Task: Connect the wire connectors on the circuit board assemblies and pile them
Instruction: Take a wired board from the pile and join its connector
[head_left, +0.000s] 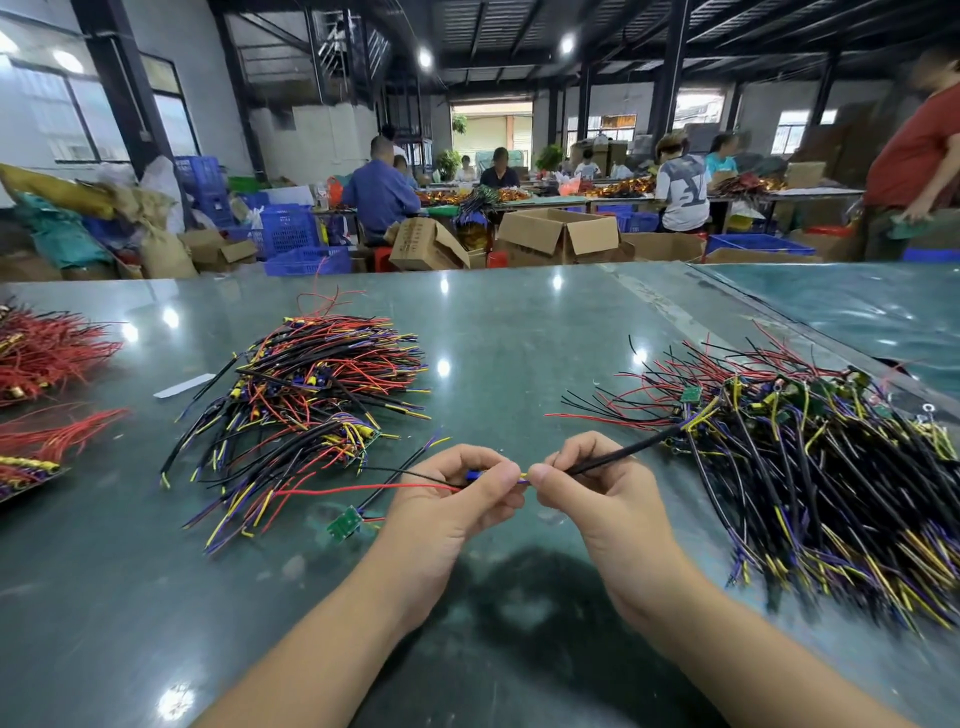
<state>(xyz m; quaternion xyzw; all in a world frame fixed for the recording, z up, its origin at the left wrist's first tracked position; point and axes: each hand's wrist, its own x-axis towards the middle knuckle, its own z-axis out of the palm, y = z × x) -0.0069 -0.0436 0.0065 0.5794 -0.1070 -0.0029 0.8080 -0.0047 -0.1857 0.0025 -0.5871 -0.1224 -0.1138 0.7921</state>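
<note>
My left hand (457, 499) pinches a small blue connector (474, 475) with red and black leads that run left to a little green circuit board (344, 522) hanging just above the table. My right hand (587, 483) pinches the yellow and purple wire ends (522, 478) of a black sleeved cable (618, 454) that stretches right into the big heap. The two held ends meet between my thumbs. A pile of wired assemblies (317, 405) lies to the left, and a larger heap of boards and cables (810, 457) lies to the right.
The green glossy table (519, 332) carries red wire bundles (41, 353) at its far left edge and a white strip (184, 386). Beyond the table are cardboard boxes (558, 236), blue crates (288, 228) and several seated people; one person stands at the far right (914, 156).
</note>
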